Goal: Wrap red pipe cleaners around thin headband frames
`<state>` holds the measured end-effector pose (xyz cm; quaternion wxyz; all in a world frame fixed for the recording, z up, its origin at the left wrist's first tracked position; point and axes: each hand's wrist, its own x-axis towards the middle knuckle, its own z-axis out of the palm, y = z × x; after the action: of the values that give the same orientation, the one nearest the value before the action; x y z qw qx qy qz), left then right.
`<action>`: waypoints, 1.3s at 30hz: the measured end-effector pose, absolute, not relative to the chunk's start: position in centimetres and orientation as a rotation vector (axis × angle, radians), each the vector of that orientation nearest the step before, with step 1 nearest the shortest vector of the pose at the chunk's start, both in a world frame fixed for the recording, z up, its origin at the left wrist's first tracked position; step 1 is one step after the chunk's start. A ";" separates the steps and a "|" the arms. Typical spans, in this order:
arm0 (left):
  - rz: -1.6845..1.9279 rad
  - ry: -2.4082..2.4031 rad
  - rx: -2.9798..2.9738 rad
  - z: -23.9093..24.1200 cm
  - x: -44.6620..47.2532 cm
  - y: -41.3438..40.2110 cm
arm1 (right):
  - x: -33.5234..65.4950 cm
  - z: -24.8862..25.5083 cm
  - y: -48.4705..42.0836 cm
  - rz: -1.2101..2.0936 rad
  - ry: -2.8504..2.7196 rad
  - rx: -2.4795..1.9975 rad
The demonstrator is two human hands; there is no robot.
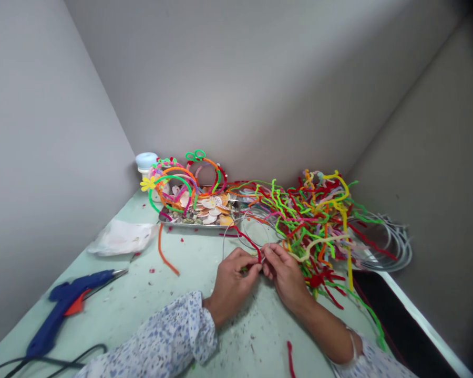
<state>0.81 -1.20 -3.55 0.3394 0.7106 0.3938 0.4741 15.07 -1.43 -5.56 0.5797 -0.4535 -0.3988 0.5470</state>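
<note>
My left hand point(232, 281) and my right hand point(284, 273) meet at the middle of the pale green table point(189, 304), fingers pinched together. Between them they grip a thin wire headband point(236, 236) and a red pipe cleaner point(247, 241) that runs along its rim. The headband's arc rises away from my fingers toward the tray. A cream pipe cleaner point(319, 244) lies just right of my right hand.
A heap of coloured pipe cleaners point(311, 210) fills the right side, with bare wire headbands point(390, 244) beyond. A metal tray point(199, 218) holds shells and wrapped headbands point(181, 181). A blue glue gun point(63, 310) lies front left, a plastic bag point(120, 236) behind it. An orange pipe cleaner point(166, 257) lies loose.
</note>
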 end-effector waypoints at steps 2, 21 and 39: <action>1.253 1.034 1.853 -3.5 0.8 -1.3 | 15.1 -5.5 -1.5 1.271 -0.949 -1.071; 1.329 1.026 1.828 -3.5 0.8 -1.2 | 15.1 -5.4 -1.4 1.281 -1.005 -1.078; 1.295 1.061 1.809 -3.0 0.7 -1.2 | 15.2 -5.2 -1.4 1.316 -0.953 -0.984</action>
<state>0.75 -1.19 -2.96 0.3318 0.6924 0.4060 0.4955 15.22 -1.38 -5.23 0.5819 -0.4212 -0.4080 0.5635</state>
